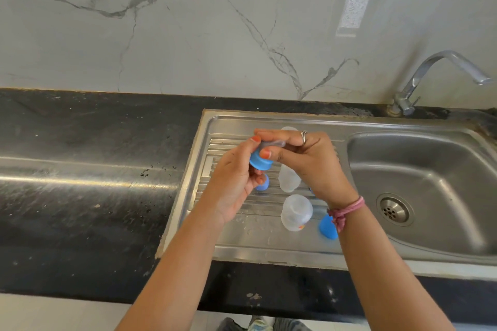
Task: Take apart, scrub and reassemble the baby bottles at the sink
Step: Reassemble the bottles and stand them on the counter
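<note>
A: Entry, head view. State of the hands?

B: Both are raised above the ribbed drainboard (pixel 269 246) of the steel sink (pixel 419 169). The left hand (pixel 236 177) has its fingers curled round a blue screw ring (pixel 259 162), thumb on top. The right hand (pixel 306 158) pinches a clear teat (pixel 271 144) at that ring, thumb and fingers closed on it. Ring and teat touch; whether they are seated together cannot be told.

A: Other bottle parts?

B: On the drainboard, a clear bottle body (pixel 295 212) lies toward its near edge, open mouth facing the camera. A second clear bottle (pixel 289 179) sits just behind it, partly hidden by the right hand. A third clear piece (pixel 289 129) shows above the fingers near the far edge; its kind cannot be told. A blue cap (pixel 326 227) lies near the near edge beside the basin, under the right wrist. Another blue piece (pixel 263 185) shows below the left hand.

A: Any writing?

B: The nearest bottle carries a small orange mark low on its wall; too blurred to read. No legible brand.

A: Surroundings?

B: Black countertop (pixel 88 169), wet in spots, left of the sink. Chrome tap (pixel 441 75) at the far right corner. Marble-pattern wall (pixel 188 21) behind. Pink thread band (pixel 347 209) on the right wrist, ring on a right finger.
</note>
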{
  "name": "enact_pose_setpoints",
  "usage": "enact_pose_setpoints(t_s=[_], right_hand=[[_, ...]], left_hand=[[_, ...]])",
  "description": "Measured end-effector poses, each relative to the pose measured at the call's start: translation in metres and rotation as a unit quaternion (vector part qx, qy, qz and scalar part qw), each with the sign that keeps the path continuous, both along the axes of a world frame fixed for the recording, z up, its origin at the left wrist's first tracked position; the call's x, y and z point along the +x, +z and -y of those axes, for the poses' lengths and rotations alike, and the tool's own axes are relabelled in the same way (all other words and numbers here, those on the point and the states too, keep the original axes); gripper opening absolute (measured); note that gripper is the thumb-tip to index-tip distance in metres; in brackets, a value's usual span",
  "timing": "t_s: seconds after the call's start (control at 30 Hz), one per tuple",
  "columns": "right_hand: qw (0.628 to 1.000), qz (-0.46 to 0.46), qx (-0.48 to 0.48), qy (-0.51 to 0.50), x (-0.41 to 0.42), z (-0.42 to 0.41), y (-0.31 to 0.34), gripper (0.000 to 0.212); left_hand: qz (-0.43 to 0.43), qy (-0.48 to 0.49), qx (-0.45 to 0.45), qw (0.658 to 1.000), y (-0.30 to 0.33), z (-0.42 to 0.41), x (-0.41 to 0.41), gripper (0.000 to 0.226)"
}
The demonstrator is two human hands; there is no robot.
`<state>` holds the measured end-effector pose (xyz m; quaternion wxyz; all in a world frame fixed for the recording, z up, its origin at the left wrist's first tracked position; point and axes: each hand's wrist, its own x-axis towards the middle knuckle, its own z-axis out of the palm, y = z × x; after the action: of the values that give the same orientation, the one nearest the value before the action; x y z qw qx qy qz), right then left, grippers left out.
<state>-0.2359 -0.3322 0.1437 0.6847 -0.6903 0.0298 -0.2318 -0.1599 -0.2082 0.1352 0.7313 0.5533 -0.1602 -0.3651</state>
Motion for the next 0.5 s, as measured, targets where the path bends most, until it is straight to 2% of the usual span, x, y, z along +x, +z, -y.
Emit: enact_pose_setpoints(t_s=[0.13,0.2,0.3,0.4,0.43,0.5], right_hand=[[0.992,0.010,-0.037,-0.119,0.004,-0.011,-0.011,0.020],[0.979,0.039,-0.107,-0.167,0.004,-0.016,-0.014,0.017],[0.939,0.093,-0.240,-0.227,0.003,-0.019,-0.019,0.015],[0.914,0.114,-0.294,-0.254,0.001,-0.021,-0.023,0.015],[0.920,0.099,-0.285,-0.250,0.001,-0.019,-0.023,0.015],[0.967,0.028,-0.183,-0.174,-0.003,-0.009,-0.018,0.019]], left_hand=[[-0.026,0.057,0.017,0.998,0.002,0.012,-0.008,0.036],[-0.042,0.072,0.025,0.996,0.005,0.014,-0.010,0.034],[-0.093,0.074,0.012,0.993,0.006,0.016,-0.012,0.032],[-0.142,0.060,0.006,0.988,0.006,0.018,-0.013,0.028],[-0.144,0.052,0.012,0.988,0.007,0.018,-0.012,0.026],[-0.129,0.029,0.033,0.991,0.005,0.015,-0.010,0.023]])
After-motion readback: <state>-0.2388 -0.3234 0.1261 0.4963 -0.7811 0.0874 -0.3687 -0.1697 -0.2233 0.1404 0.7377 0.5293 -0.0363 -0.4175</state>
